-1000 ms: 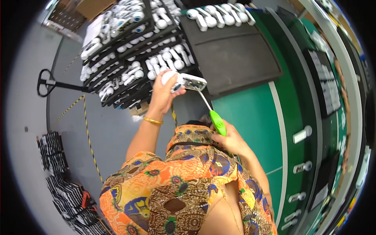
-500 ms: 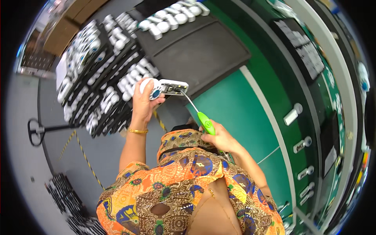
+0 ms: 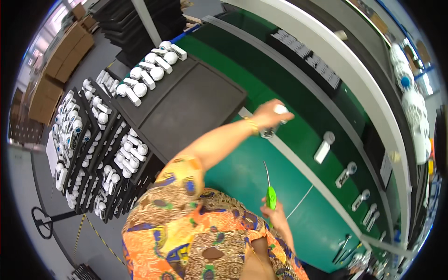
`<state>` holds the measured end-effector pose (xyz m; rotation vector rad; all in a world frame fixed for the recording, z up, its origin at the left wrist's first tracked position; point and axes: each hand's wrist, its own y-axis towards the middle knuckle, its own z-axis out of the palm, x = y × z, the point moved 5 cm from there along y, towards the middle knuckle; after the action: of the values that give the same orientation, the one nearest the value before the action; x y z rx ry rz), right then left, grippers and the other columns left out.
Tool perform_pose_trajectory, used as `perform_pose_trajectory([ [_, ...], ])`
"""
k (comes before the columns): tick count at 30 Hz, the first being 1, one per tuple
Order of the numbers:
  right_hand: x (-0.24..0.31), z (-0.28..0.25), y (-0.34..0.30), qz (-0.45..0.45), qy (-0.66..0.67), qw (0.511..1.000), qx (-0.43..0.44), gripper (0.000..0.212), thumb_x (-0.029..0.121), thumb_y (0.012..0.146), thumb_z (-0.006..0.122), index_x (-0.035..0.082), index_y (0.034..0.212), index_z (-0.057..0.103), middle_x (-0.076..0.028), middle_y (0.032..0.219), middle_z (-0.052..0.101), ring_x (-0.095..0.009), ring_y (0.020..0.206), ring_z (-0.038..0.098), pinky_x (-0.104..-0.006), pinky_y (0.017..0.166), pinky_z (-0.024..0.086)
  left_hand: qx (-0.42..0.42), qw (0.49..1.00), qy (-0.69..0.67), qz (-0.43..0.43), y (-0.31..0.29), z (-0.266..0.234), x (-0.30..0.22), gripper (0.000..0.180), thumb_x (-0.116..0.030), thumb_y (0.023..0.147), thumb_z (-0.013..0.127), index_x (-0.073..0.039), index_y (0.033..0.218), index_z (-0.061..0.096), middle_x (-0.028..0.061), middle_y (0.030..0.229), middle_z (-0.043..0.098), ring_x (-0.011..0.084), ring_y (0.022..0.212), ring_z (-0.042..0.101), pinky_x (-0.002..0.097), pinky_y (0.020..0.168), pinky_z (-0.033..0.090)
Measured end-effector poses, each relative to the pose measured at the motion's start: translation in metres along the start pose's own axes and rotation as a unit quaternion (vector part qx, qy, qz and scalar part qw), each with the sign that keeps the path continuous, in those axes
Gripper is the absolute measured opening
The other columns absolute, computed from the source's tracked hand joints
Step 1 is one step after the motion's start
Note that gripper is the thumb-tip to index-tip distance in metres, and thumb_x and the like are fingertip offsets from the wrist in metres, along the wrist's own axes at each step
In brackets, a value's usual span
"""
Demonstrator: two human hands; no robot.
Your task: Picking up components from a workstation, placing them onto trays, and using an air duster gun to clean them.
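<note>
My left hand (image 3: 271,115), with a gold bracelet at its wrist, is stretched out over the far edge of the green bench. Its fingers are closed round a white round-headed device (image 3: 280,109), most of which they hide. A bit of its darker inside (image 3: 267,133) shows below the palm. Nearer to me, my right hand (image 3: 275,211) grips a green-handled tool (image 3: 271,198) with a long thin metal shaft that points up and away. The shaft's tip touches nothing, and its exact shape is too small to tell.
A black tray (image 3: 186,100) with white devices (image 3: 156,72) along its far edge overlaps the bench (image 3: 247,182). Loaded trays (image 3: 93,140) are stacked at left. Single devices (image 3: 324,147) lie in a row on the green strip at right, before a black tray of small parts (image 3: 305,53).
My left hand has swung right, from above the stacked trays to the bench's far side, carrying the device. The tool's tip has left the device's inside, and my right hand sits lower.
</note>
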<state>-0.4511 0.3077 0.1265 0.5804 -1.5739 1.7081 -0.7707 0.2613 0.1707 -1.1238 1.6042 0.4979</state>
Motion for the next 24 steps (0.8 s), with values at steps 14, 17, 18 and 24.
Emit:
perform_pose_trajectory([
  [14, 0.02, -0.014, 0.054, 0.055, -0.057, 0.996, -0.039, 0.032, 0.0, 0.071, 0.062, 0.0, 0.101, 0.052, -0.002, 0.068, 0.05, -0.01, 0.054, 0.048, -0.0246, 0.047, 0.037, -0.465, 0.791, 0.349, 0.191, 0.006, -0.2, 0.045, 0.027, -0.004, 0.061, 0.062, -0.006, 0.088, 0.066, 0.0213, 0.104, 0.057, 0.0378, 0.104, 0.052, 0.0466, 0.088, 0.043],
  [17, 0.023, -0.001, 0.062, 0.053, -0.103, 0.993, -0.017, 0.032, 0.0, 0.071, 0.062, 0.0, 0.101, 0.052, -0.002, 0.069, 0.051, -0.01, 0.054, 0.048, -0.0249, 0.047, 0.038, -0.58, 0.692, 0.426, 0.064, -0.071, -0.327, 0.091, 0.027, -0.005, 0.067, 0.057, -0.004, 0.092, 0.067, 0.0234, 0.108, 0.057, 0.0377, 0.104, 0.052, 0.0451, 0.089, 0.042],
  [18, 0.026, 0.001, 0.058, 0.038, -0.095, 0.995, -0.02, 0.032, 0.0, 0.071, 0.062, 0.0, 0.101, 0.052, -0.002, 0.069, 0.051, -0.01, 0.054, 0.048, -0.0249, 0.047, 0.038, -0.653, 0.633, 0.416, 0.027, -0.082, -0.37, 0.127, 0.03, -0.008, 0.072, 0.058, -0.006, 0.1, 0.065, 0.0257, 0.118, 0.052, 0.0376, 0.109, 0.051, 0.0439, 0.093, 0.04],
  [24, 0.029, 0.041, 0.068, 0.038, -0.224, 0.973, 0.047, 0.034, 0.008, 0.068, 0.066, 0.002, 0.1, 0.055, -0.005, 0.072, 0.057, -0.018, 0.067, 0.056, -0.031, 0.063, 0.046, -0.635, 0.724, 0.166, -0.213, -0.136, -0.472, 0.248, 0.058, -0.046, 0.08, 0.059, -0.017, 0.128, 0.047, 0.0254, 0.117, 0.055, 0.0431, 0.111, 0.05, 0.0469, 0.094, 0.04],
])
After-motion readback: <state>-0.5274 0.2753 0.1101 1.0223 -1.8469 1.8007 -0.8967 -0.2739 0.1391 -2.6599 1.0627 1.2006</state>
